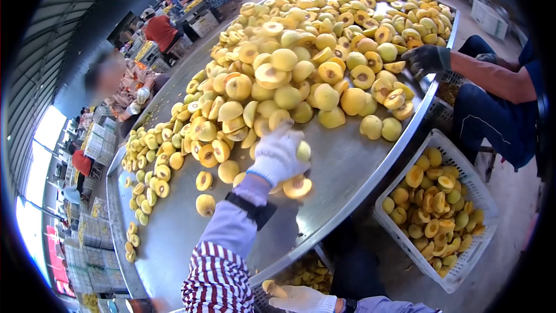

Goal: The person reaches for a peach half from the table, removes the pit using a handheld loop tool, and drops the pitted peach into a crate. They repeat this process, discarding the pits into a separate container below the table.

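Observation:
My left hand (281, 153), in a white knitted glove, reaches over the metal table at the near edge of a heap of halved yellow apricots (284, 61). Its fingers are curled, partly blurred, and a yellow-green apricot (303, 150) shows against the thumb side. Just below it, a cut apricot half (297, 186) lies face up. At the bottom, my right hand (304, 300), also gloved, pinches an apricot half (273, 288) beside the table edge. Below the edge, a container of apricot pieces (307, 272) is partly hidden.
The metal table (341, 165) has a raised rim. A white crate (463, 272) of apricot halves stands on the floor at right. Close by, a co-worker's dark-gloved hand (427, 61) touches the table's right side. Another person (124, 90) sits at left, with stacked crates (98, 232) behind.

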{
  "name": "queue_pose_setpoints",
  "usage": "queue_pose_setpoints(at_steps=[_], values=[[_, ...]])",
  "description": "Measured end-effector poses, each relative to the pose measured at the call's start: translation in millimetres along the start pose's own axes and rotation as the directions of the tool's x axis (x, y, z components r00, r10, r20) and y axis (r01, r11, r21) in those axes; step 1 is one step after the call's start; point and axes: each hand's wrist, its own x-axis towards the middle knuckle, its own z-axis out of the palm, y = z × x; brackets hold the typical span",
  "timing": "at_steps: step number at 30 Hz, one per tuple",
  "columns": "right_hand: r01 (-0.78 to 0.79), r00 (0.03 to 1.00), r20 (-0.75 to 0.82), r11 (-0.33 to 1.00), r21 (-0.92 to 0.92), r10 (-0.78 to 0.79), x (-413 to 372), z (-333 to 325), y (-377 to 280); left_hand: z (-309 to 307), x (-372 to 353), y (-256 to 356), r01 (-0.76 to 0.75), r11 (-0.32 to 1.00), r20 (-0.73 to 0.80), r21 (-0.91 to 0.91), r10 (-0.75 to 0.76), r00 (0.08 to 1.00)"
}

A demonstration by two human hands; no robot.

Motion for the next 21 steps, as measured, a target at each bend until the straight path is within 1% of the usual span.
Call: queue_pose_setpoints(at_steps=[1, 2, 4, 6, 7, 8, 9, 10, 11, 12, 14, 15, 16, 17, 18, 19, 20, 21], values=[[0.013, 1.000, -0.005, 1.000, -0.012, -0.013, -1.8, 0.7, 1.8, -1.3, -19.9, 3.8, 0.072, 0.989, 0.012, -0.131, -0.071, 0.997], [0.030, 1.000, -0.008, 0.999, -0.022, -0.030, -2.9, 2.1, 3.5, -8.3, -32.4, 3.3, 0.224, 0.953, 0.247, -0.205, -0.171, 0.954], [0.043, 0.999, 0.002, 0.998, -0.036, -0.043, -5.7, 4.3, 3.1, -8.0, -61.2, -6.0, 0.215, 0.968, 0.227, -0.126, -0.183, 0.956], [0.034, 0.999, 0.019, 0.999, -0.036, -0.034, -9.3, 5.6, -0.8, -25.4, -75.8, -19.7, 0.240, 0.962, 0.367, -0.131, -0.177, 0.913], [0.082, 0.996, 0.021, 0.995, -0.054, -0.081, -7.3, 5.5, 2.7, -36.3, -79.6, -20.1, 0.251, 0.958, 0.433, -0.135, -0.171, 0.885], [0.127, 0.992, 0.023, 0.990, -0.069, -0.125, -4.7, 6.3, 10.6, -68.4, -60.3, -14.0, 0.358, 0.932, 0.676, -0.050, -0.232, 0.700], [0.171, 0.985, 0.025, 0.982, -0.085, -0.169, -1.9, 6.5, 14.5, -63.8, -59.6, -26.8, 0.343, 0.921, 0.485, -0.184, -0.218, 0.847], [0.154, 0.988, 0.033, 0.983, -0.104, -0.152, -0.6, 7.4, 14.5, -57.2, -58.8, -40.2, 0.294, 0.904, 0.264, -0.309, -0.215, 0.940], [0.139, 0.990, 0.036, 0.982, -0.125, -0.135, 0.3, 8.1, 13.8, -50.5, -47.0, -50.4, 0.233, 0.944, 0.060, -0.235, -0.225, 0.972], [0.123, 0.992, 0.035, 0.982, -0.147, -0.119, 0.7, 8.3, 12.8, -45.7, -26.7, -58.5, 0.185, 0.971, -0.147, -0.149, -0.206, 0.967], [-0.005, 0.998, 0.061, 1.000, 0.004, 0.005, -4.1, 10.2, 5.1, -20.0, 18.0, -83.4, 0.186, 0.982, -0.315, -0.031, -0.186, 0.931], [-0.072, 0.995, 0.077, 0.994, 0.082, 0.065, -3.8, 10.2, 2.6, -30.1, 36.2, -73.0, 0.296, 0.954, -0.067, 0.039, -0.293, 0.954], [-0.016, 0.998, 0.054, 0.998, 0.062, 0.013, 1.2, 8.3, 6.1, -41.4, 50.6, -58.7, 0.377, 0.917, 0.181, 0.134, -0.396, 0.900], [0.033, 0.999, 0.032, 0.999, 0.043, -0.034, 6.1, 7.3, 14.4, -38.0, 58.6, -53.7, 0.401, 0.900, 0.168, 0.172, -0.428, 0.888], [0.080, 0.997, 0.016, 0.996, 0.026, -0.080, 8.1, 9.2, 21.1, -30.7, 60.5, -57.5, 0.374, 0.908, 0.058, 0.190, -0.391, 0.919], [0.085, 0.996, 0.030, 0.993, 0.087, -0.088, 10.0, 9.7, 23.9, -27.0, 58.6, -62.3, 0.378, 0.909, 0.038, 0.178, -0.390, 0.920], [0.069, 0.997, 0.032, 0.992, 0.103, -0.073, 11.6, 9.9, 25.2, -24.5, 55.7, -66.6, 0.382, 0.909, 0.017, 0.165, -0.390, 0.921], [0.053, 0.998, 0.034, 0.992, 0.119, -0.057, 12.5, 10.9, 26.2, -27.8, 50.7, -65.9, 0.362, 0.922, 0.099, 0.136, -0.376, 0.921]])
